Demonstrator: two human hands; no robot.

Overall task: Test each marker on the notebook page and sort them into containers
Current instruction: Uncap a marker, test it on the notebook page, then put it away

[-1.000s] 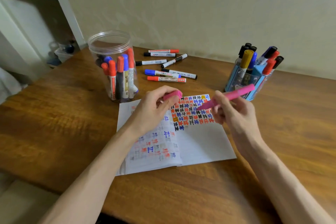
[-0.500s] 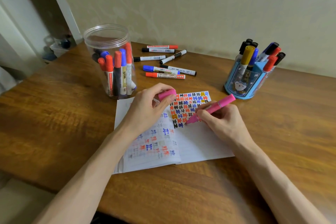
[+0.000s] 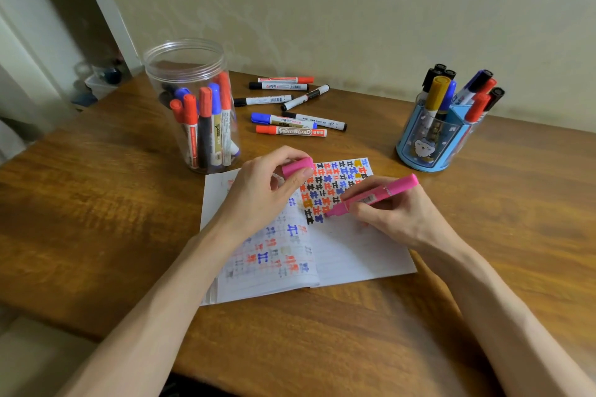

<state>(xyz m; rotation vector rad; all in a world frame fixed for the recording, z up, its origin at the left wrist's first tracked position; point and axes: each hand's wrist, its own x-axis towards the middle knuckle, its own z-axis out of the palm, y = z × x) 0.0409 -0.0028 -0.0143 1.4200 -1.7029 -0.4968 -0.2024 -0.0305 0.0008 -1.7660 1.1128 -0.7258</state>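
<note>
I see the right hand (image 3: 400, 219) with fingers wrapped round the pink marker (image 3: 379, 195), whose tip touches the notebook (image 3: 354, 261) page beside the coloured marks. The left hand (image 3: 258, 196) pinches the pink cap (image 3: 296, 168) just above the page.

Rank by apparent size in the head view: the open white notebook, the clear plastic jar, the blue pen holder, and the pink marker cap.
Largest: open white notebook
Then clear plastic jar
Then blue pen holder
Smallest: pink marker cap
Jar and holder stand farther back; order still plain.
</note>
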